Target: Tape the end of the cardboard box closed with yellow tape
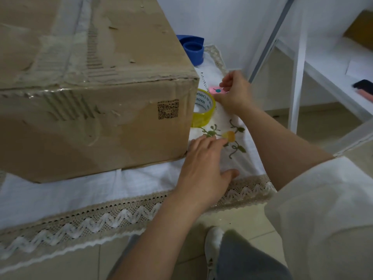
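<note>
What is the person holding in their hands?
The right hand pinches a small pink thing by its near end. The left hand holds nothing, lying open on the tablecloth.

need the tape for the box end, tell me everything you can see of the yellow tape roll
The yellow tape roll is a clear-yellow ring with a white inner core printed with dark lettering. It stands tilted on the white embroidered tablecloth, right beside the cardboard box, which hides its left part. The right hand is at its upper right edge; whether it touches is unclear.
</note>
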The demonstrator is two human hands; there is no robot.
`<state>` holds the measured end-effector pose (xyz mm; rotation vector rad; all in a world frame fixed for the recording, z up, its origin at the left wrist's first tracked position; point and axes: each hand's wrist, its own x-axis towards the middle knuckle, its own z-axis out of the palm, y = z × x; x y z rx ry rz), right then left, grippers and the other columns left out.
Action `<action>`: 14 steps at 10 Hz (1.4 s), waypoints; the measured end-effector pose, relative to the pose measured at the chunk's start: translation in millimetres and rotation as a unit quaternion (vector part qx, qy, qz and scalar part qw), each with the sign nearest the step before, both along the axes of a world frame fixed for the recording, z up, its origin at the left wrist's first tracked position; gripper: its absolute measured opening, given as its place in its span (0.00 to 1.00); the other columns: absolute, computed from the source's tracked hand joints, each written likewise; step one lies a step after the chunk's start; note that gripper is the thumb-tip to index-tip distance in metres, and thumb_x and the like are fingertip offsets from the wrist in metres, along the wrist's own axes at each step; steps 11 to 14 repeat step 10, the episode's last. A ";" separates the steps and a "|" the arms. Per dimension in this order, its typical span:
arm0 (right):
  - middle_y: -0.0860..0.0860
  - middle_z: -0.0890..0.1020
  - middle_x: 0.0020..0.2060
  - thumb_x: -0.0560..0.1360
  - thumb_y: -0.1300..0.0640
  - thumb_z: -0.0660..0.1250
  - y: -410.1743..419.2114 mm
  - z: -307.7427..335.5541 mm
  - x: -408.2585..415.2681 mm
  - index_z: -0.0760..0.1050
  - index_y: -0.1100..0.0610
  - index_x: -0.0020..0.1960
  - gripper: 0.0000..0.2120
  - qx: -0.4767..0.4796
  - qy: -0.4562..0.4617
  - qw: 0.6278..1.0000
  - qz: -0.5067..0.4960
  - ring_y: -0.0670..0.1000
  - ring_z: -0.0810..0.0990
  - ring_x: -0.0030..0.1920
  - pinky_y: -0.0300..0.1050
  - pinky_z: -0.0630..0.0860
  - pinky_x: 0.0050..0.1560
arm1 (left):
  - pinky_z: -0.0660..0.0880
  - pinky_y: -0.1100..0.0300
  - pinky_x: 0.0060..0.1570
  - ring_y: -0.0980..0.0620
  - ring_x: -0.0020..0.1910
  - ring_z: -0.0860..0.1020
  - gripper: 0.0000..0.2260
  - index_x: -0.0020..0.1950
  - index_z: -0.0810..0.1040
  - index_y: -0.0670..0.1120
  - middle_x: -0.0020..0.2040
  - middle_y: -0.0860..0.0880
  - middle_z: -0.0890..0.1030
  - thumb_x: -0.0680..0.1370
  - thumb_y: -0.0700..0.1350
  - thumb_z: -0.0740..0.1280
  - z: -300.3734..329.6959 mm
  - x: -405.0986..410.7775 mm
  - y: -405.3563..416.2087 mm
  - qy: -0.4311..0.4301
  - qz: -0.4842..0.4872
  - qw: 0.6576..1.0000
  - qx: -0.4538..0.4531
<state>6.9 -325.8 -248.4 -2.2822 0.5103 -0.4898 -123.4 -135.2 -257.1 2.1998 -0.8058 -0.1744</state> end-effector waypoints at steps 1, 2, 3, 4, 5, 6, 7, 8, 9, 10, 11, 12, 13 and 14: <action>0.52 0.79 0.50 0.68 0.56 0.79 -0.8 -2.7 -1.2 0.68 0.54 0.50 0.21 0.008 0.004 1.000 -0.001 0.50 0.76 0.47 0.47 0.79 0.54 | 0.57 0.58 0.75 0.52 0.74 0.60 0.30 0.74 0.66 0.50 0.72 0.52 0.68 0.75 0.53 0.71 -0.3 -0.1 0.7 -0.002 0.000 1.000 0.000; 0.52 0.79 0.51 0.69 0.55 0.79 -0.2 -2.1 -2.9 0.69 0.54 0.52 0.20 0.010 0.008 1.000 -0.002 0.50 0.76 0.48 0.47 0.79 0.55 | 0.57 0.58 0.74 0.52 0.74 0.61 0.30 0.74 0.67 0.49 0.72 0.52 0.68 0.75 0.53 0.72 -0.3 -0.8 1.1 -0.001 0.001 1.000 0.000; 0.50 0.77 0.51 0.70 0.53 0.78 0.8 0.8 -7.2 0.71 0.56 0.54 0.20 0.032 -0.008 0.999 -0.005 0.49 0.76 0.50 0.44 0.77 0.53 | 0.57 0.59 0.74 0.53 0.74 0.60 0.30 0.75 0.66 0.50 0.72 0.52 0.68 0.75 0.53 0.71 0.2 -1.7 1.3 -0.003 0.001 1.000 0.001; 0.49 0.77 0.44 0.71 0.50 0.76 3.5 5.2 -14.0 0.70 0.55 0.47 0.16 0.040 -0.054 0.997 -0.033 0.48 0.75 0.45 0.43 0.75 0.47 | 0.57 0.59 0.73 0.53 0.74 0.60 0.29 0.74 0.66 0.50 0.72 0.52 0.68 0.75 0.53 0.71 0.1 -2.3 1.2 -0.004 -0.001 1.000 0.007; 0.45 0.71 0.31 0.73 0.48 0.72 7.5 10.3 -23.7 0.67 0.53 0.36 0.17 0.046 -0.089 0.992 -0.073 0.45 0.69 0.33 0.40 0.67 0.37 | 0.56 0.61 0.72 0.53 0.74 0.60 0.29 0.74 0.66 0.51 0.72 0.53 0.67 0.76 0.53 0.70 0.5 -3.6 0.9 -0.003 -0.001 1.000 0.009; 0.47 0.70 0.29 0.74 0.54 0.68 12.0 12.1 -39.1 0.64 0.52 0.31 0.17 0.103 -0.088 0.986 -0.093 0.48 0.71 0.35 0.44 0.68 0.39 | 0.56 0.63 0.70 0.54 0.73 0.60 0.28 0.74 0.66 0.51 0.72 0.53 0.68 0.76 0.52 0.70 2.1 -6.5 1.8 -0.001 -0.005 1.000 0.008; 0.50 0.74 0.33 0.74 0.58 0.66 18.1 13.6 -65.7 0.68 0.53 0.33 0.12 0.188 -0.092 0.973 -0.097 0.51 0.75 0.38 0.46 0.72 0.42 | 0.58 0.62 0.71 0.56 0.72 0.62 0.26 0.74 0.67 0.53 0.71 0.55 0.69 0.77 0.51 0.70 6.5 -12.6 5.6 0.004 -0.003 1.000 -0.002; 0.50 0.77 0.34 0.76 0.56 0.68 28.3 28.9 -111.2 0.71 0.54 0.38 0.10 0.264 -0.115 0.954 -0.082 0.47 0.75 0.35 0.44 0.75 0.41 | 0.61 0.63 0.69 0.58 0.72 0.63 0.24 0.72 0.69 0.55 0.70 0.57 0.70 0.76 0.51 0.70 18.3 -27.1 17.2 0.029 0.000 0.999 -0.025; 0.49 0.78 0.35 0.78 0.57 0.68 39.6 61.0 -163.0 0.76 0.57 0.46 0.04 0.314 -0.171 0.931 -0.067 0.45 0.76 0.36 0.38 0.77 0.40 | 0.66 0.67 0.65 0.67 0.65 0.69 0.21 0.67 0.73 0.59 0.66 0.63 0.75 0.75 0.53 0.72 37.3 -48.3 38.2 0.069 0.023 0.993 -0.098; 0.49 0.82 0.38 0.79 0.57 0.67 51.2 114.7 -226.2 0.77 0.57 0.53 0.05 0.337 -0.268 0.901 -0.056 0.45 0.80 0.39 0.37 0.78 0.43 | 0.68 0.65 0.65 0.72 0.62 0.72 0.17 0.62 0.76 0.63 0.61 0.67 0.78 0.74 0.53 0.72 76.2 -76.9 69.1 0.083 0.046 0.976 -0.195; 0.49 0.82 0.38 0.79 0.57 0.67 51.2 114.7 -226.2 0.77 0.57 0.53 0.05 0.337 -0.268 0.901 -0.056 0.45 0.80 0.39 0.37 0.78 0.43 | 0.68 0.65 0.65 0.72 0.62 0.72 0.17 0.62 0.76 0.63 0.61 0.67 0.78 0.74 0.53 0.72 76.2 -76.9 69.1 0.083 0.046 0.976 -0.195; 0.49 0.82 0.38 0.79 0.57 0.67 51.2 114.7 -226.2 0.77 0.57 0.53 0.05 0.337 -0.268 0.901 -0.056 0.45 0.80 0.39 0.37 0.78 0.43 | 0.68 0.65 0.65 0.72 0.62 0.72 0.17 0.62 0.76 0.63 0.61 0.67 0.78 0.74 0.53 0.72 76.2 -76.9 69.1 0.083 0.046 0.976 -0.195; 0.49 0.82 0.38 0.79 0.57 0.67 51.2 114.7 -226.2 0.77 0.57 0.53 0.05 0.337 -0.268 0.901 -0.056 0.45 0.80 0.39 0.37 0.78 0.43 | 0.68 0.65 0.65 0.72 0.62 0.72 0.17 0.62 0.76 0.63 0.61 0.67 0.78 0.74 0.53 0.72 76.2 -76.9 69.1 0.083 0.046 0.976 -0.195; 0.49 0.82 0.38 0.79 0.57 0.67 51.2 114.7 -226.2 0.77 0.57 0.53 0.05 0.337 -0.268 0.901 -0.056 0.45 0.80 0.39 0.37 0.78 0.43 | 0.68 0.65 0.65 0.72 0.62 0.72 0.17 0.62 0.76 0.63 0.61 0.67 0.78 0.74 0.53 0.72 76.2 -76.9 69.1 0.083 0.046 0.976 -0.195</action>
